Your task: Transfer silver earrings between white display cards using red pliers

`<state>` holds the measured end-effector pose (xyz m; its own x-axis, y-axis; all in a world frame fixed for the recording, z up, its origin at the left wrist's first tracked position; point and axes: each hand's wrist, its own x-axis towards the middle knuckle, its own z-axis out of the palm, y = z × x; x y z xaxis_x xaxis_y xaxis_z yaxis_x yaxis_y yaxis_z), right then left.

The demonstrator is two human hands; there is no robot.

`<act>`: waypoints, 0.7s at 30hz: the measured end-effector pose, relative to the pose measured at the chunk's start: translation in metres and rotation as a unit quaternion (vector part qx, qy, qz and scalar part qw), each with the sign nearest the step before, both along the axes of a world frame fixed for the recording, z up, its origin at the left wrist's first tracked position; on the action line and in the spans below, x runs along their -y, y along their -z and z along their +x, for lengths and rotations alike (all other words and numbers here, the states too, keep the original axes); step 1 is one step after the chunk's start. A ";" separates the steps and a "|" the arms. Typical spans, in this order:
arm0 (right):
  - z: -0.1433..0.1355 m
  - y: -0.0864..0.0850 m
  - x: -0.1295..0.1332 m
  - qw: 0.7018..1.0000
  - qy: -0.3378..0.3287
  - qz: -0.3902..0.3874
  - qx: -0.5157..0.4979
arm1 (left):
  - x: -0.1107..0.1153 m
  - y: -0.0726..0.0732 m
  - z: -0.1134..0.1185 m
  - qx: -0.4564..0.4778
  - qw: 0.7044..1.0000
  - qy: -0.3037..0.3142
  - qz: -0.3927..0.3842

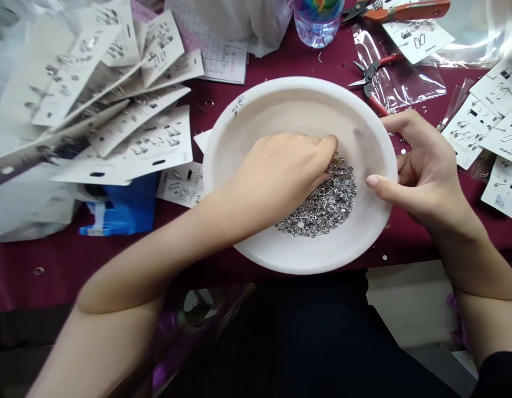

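"Maroon cloth all over that table [73,279], see it?"

"I do, and half of it's under things. Big fanned pile of jewellery cards [152,141] on the left, more cards [466,130] out to the right."

"And the white bowl [311,265] between them, right at the near edge."

"Blue tape dispenser [131,207] left of it, partly under the pile. Bottle [317,25] beyond the bowl, and red-handled pliers [369,77] just past its far right side."

"What's the right hand [429,177] doing?"

"Holding the bowl's right side. Thumb over the rim onto the inner wall, the other fingers outside, so they're closed around the rim."

"And the left hand [280,168]?"

"Reaching down inside, back of the hand up, fingers curled in."

"Got hold of anything?"

"Can't tell from here. The hand hides most of the fingertips, so I can't say how far open they are, either."

"Where are the small metal pieces [326,210], then?"

"Heaped on the bowl's bottom, silvery. They lie beneath the left fingers and show mostly to the right and on the near side of them, well inside the right thumb."
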<state>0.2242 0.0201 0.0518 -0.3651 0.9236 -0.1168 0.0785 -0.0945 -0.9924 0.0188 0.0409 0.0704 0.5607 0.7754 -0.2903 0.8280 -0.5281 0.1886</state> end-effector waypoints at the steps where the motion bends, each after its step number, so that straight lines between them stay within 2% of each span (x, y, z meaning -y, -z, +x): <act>1: -0.001 0.000 0.001 1.000 -0.003 -0.003 0.004 | 0.000 0.002 0.001 0.001 1.000 0.001 0.005; 6: -0.002 -0.001 0.001 1.000 -0.011 -0.019 0.011 | 0.001 0.007 0.000 0.029 0.999 0.016 0.016; 9: -0.002 -0.001 0.000 1.000 -0.008 -0.014 0.009 | -0.001 0.006 -0.003 0.015 1.000 0.011 0.009; 21: -0.002 0.000 -0.004 1.000 0.001 -0.015 0.018 | -0.010 -0.008 -0.010 0.072 0.996 -0.045 -0.003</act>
<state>0.2226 0.0237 0.0517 -0.3583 0.9204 -0.1567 0.1130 -0.1239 -0.9858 0.0093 0.0509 0.0782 0.5247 0.8232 -0.2169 0.8365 -0.4512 0.3111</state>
